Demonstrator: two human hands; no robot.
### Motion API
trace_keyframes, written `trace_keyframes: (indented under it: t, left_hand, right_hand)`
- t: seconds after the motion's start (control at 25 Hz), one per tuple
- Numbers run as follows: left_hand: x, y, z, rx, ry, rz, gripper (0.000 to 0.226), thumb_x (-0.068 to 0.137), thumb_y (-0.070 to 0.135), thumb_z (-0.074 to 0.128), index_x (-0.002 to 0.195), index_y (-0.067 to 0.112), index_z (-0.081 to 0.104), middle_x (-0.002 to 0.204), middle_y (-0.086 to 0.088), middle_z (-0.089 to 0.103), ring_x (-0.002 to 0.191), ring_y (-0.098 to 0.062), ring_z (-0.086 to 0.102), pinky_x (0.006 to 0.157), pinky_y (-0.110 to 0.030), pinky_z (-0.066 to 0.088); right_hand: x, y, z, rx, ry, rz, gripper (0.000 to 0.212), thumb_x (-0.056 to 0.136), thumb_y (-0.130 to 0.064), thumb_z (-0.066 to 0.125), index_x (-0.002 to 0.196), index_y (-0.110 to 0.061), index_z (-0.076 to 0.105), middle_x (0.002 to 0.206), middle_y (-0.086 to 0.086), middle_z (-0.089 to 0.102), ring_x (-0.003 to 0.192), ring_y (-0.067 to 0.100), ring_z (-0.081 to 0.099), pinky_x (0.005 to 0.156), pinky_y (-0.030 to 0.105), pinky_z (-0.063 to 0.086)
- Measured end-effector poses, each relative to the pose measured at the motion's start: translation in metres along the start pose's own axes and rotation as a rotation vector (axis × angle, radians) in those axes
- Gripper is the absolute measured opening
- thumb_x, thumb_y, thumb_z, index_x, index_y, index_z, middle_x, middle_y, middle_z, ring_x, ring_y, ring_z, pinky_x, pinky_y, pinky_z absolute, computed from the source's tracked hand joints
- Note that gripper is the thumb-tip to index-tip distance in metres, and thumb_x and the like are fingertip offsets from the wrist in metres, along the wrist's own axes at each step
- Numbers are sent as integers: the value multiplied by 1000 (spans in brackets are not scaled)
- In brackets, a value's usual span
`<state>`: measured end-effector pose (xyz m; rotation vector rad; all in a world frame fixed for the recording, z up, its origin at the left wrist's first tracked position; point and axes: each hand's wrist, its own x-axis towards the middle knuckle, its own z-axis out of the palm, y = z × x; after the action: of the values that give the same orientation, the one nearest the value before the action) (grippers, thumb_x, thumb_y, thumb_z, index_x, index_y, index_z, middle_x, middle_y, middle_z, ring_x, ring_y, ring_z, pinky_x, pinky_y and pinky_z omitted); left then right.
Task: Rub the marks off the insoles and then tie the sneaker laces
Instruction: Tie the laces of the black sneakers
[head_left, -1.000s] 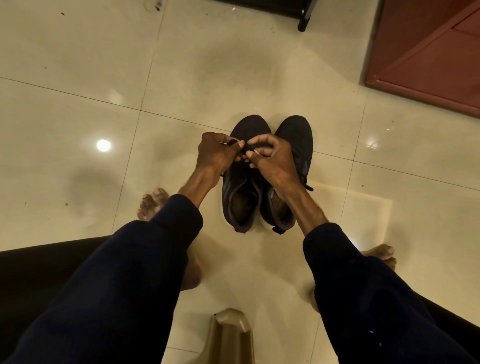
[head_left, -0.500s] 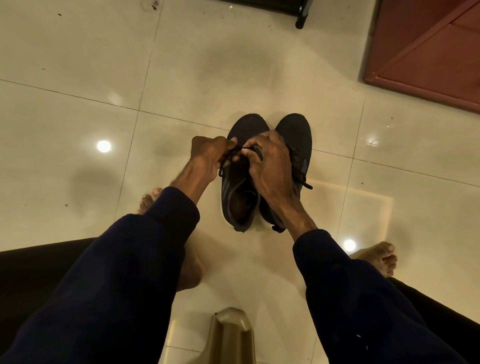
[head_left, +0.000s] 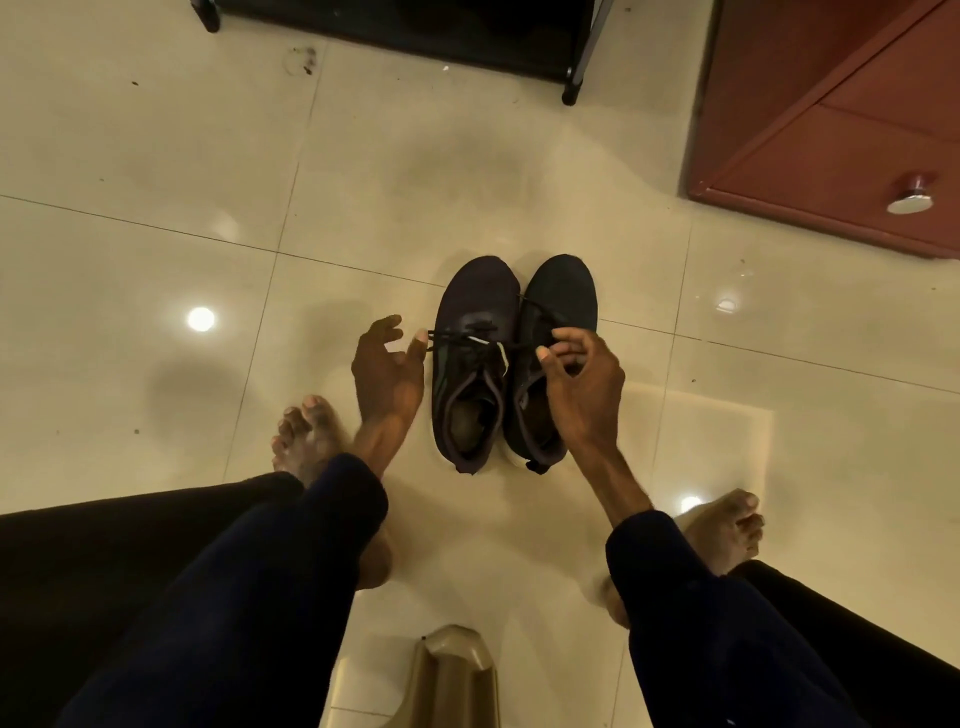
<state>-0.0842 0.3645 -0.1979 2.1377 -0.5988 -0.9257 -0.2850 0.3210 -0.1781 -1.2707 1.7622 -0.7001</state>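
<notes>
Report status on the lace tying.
Left hand spread, lace end at its thumb, grip unclear. Right hand pinches the lace, stretched across the sneakers. Nothing blocking.

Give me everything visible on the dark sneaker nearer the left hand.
The dark fabric-looking low-top sneaker stands upright on the glossy cream floor tiles, toe away, side against the other dark sneaker. Pale sole edge; open collar shows a brownish insole. Its black lace is stretched sideways: one end reaches the thumb of the spread left hand, the other is pinched by the curled fingers of the right hand. A white tip shows between.
</notes>
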Motion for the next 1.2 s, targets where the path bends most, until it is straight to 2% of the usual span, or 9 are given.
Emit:
trace_keyframes:
  t: [0.12, 0.24, 0.36, 0.48, 0.56, 0.64, 0.76, 0.96, 1.2]
  left_hand:
    - [-53, 8, -9, 134, -101, 288, 19, 100, 37, 64, 105, 19, 67, 104, 8, 67, 81, -7, 62, 66, -13, 44]
    - [-99, 5, -11, 569, -262, 412, 19, 96, 44, 65, 96, 25, 68, 93, 10, 66, 71, -4, 51, 58, -7, 27]
    - [-119, -12, -7, 864, -378, 459, 33, 93, 47, 66, 117, 25, 62, 120, 6, 62, 92, -14, 64, 70, -18, 37]
    - [-113, -20, 4, 1004, -407, 475, 36, 98, 34, 63, 130, 19, 56, 135, -1, 53, 105, -23, 62, 82, -30, 48]
    - [-105, -21, 15, 1009, -429, 460, 25, 101, 25, 59, 124, 15, 59, 125, -6, 60, 101, -25, 63, 77, -29, 44]
    - [-98, -24, 22, 1027, -434, 540, 8, 96, 14, 65, 103, 11, 67, 103, -10, 67, 86, -29, 66, 66, -29, 40]
    - [-88, -27, 18, 969, -377, 622, 20, 65, -3, 85, 71, 5, 68, 82, -15, 67, 57, -29, 60, 46, -30, 47]
    - [-79, 35, -36, 844, -273, 595, 27, 57, -6, 87, 77, 5, 72, 93, -16, 69, 57, -26, 60, 47, -30, 52]
    - [-45, 133, -154, 836, -237, 464, 28, 62, -6, 83, 87, 4, 75, 105, -19, 68, 67, -29, 63, 55, -36, 57]
  right_hand:
    - [-26, -1, -19, -149, -67, -94, 11, 94, -10, 69, 103, -16, 68, 91, -8, 68, 81, -2, 65, 74, 14, 56]
    - [-55, 6, -32, -484, -252, -86, 9, 86, -13, 67, 94, -18, 68, 89, -3, 69, 79, 15, 67, 69, 31, 58]
    - [-86, 21, -39, -749, -389, -147, 41, 77, -23, 65, 117, -19, 61, 111, -1, 64, 88, 23, 66, 75, 40, 59]
    - [-95, 48, -30, -890, -439, -238, 54, 85, -27, 71, 133, -13, 51, 129, 5, 55, 93, 26, 65, 75, 40, 61]
    - [-83, 61, -17, -857, -431, -231, 49, 90, -26, 74, 132, -13, 52, 127, 8, 57, 93, 29, 66, 75, 43, 61]
    - [-67, 73, -2, -780, -387, -287, 28, 93, -13, 70, 119, -13, 60, 108, 10, 66, 83, 32, 68, 68, 44, 61]
    - [-54, 70, 7, -771, -341, -372, 12, 93, -3, 65, 103, -8, 67, 93, 12, 67, 69, 33, 65, 59, 45, 59]
    - [-71, -8, -6, -844, -350, -406, 24, 82, 3, 73, 101, -9, 70, 100, 10, 68, 70, 32, 66, 53, 42, 58]
    - [-89, -184, 16, -807, -369, -463, 43, 62, 7, 86, 101, -8, 74, 94, 8, 71, 66, 27, 67, 49, 33, 58]
